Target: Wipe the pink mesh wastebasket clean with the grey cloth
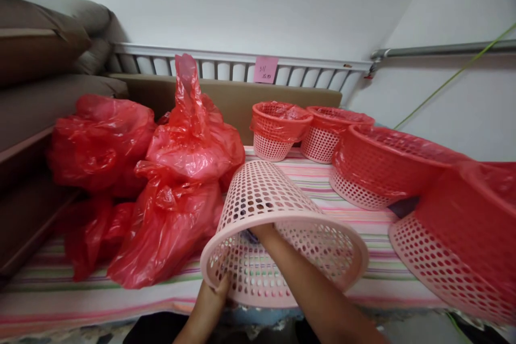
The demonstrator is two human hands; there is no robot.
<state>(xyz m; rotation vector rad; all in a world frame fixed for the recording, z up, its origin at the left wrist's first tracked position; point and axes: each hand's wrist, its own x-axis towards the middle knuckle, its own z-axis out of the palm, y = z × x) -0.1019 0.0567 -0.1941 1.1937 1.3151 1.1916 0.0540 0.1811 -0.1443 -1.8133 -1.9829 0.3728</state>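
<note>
Several cushions (52, 102) rise in a stack at ten o'clock, taking the held basket as the middle of the dial. Bulging red plastic bags (193, 145) crowd together from nine to ten o'clock on a striped cover (371, 239), off to one side, which seems to leave the person elbow room. At about eight o'clock, the left hand (220, 286) grips the near edge of the pale pink basket (290, 218), thumb inside and the other fingers mostly out of my view, probably to steady it. That basket tips over on its side, mouth towards the person and base pointing to eleven; the angle lets an arm in easily. The right hand (263, 230) reaches deep inside; I can't tell whether its fingers are closed or open. Red-lined baskets (374, 172) stand upright from twelve to three o'clock, liners folded over their rims, presumably so the plastic stays put.
</note>
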